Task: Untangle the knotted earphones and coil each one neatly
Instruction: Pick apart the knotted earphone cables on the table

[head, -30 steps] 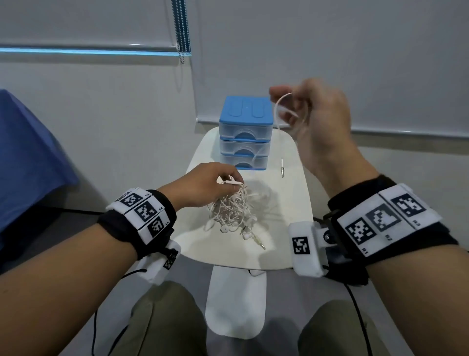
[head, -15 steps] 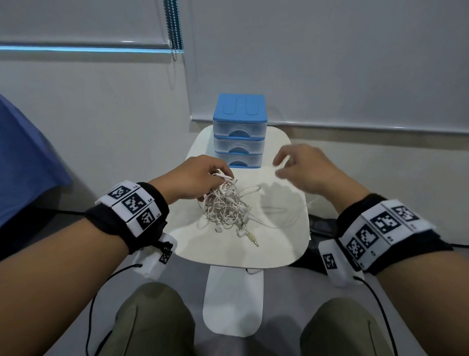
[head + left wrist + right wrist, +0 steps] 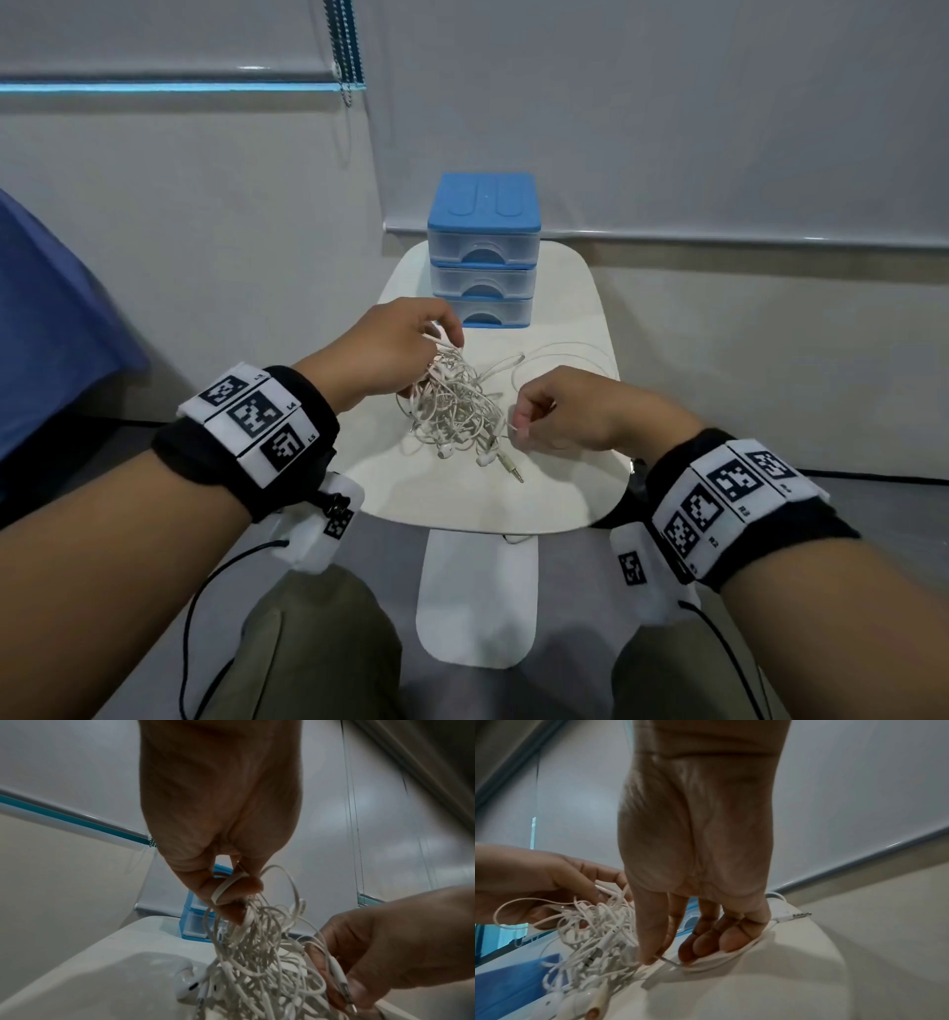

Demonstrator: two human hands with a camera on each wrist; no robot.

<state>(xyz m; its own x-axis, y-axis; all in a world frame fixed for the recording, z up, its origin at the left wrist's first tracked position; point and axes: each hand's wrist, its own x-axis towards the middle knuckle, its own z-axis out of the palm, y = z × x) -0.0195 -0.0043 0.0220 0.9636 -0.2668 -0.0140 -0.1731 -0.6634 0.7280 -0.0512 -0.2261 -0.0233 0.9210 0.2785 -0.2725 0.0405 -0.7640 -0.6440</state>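
From the head view I see the tangle (image 3: 454, 406) of white earphones lying on the white table (image 3: 560, 493), in front of the drawers (image 3: 482, 252), which have a blue top. My left hand (image 3: 395, 354) is at the tangle's upper left, fingers curled down and pinching cords at its top. My right hand (image 3: 570, 411) is just right of the tangle, thumb and forefinger pressed together on a thin strand at its edge. A jack (image 3: 513, 468) pokes out at the tangle's near side, and a loose cord (image 3: 560, 349) loops on the table behind my right hand. My knees show below the table.

From the left wrist view, my left hand (image 3: 221, 821) pinches a flat loop of cord between thumb and fingertips, and the tangle (image 3: 259, 953) hangs from that pinch down to the table (image 3: 102, 973). An earbud (image 3: 186, 983) rests at its base. My right hand (image 3: 385, 947) is at the right, fingers curled on a strand with an inline piece.

From the right wrist view, my right hand (image 3: 698, 841) points down: thumb and forefinger pinch a thin strand at the tangle (image 3: 595, 935), while the other fingers rest curled on a cord lying on the table (image 3: 782, 983). A plug (image 3: 795, 915) lies just beyond the hand. My left hand (image 3: 539, 880) grips the tangle from the left.
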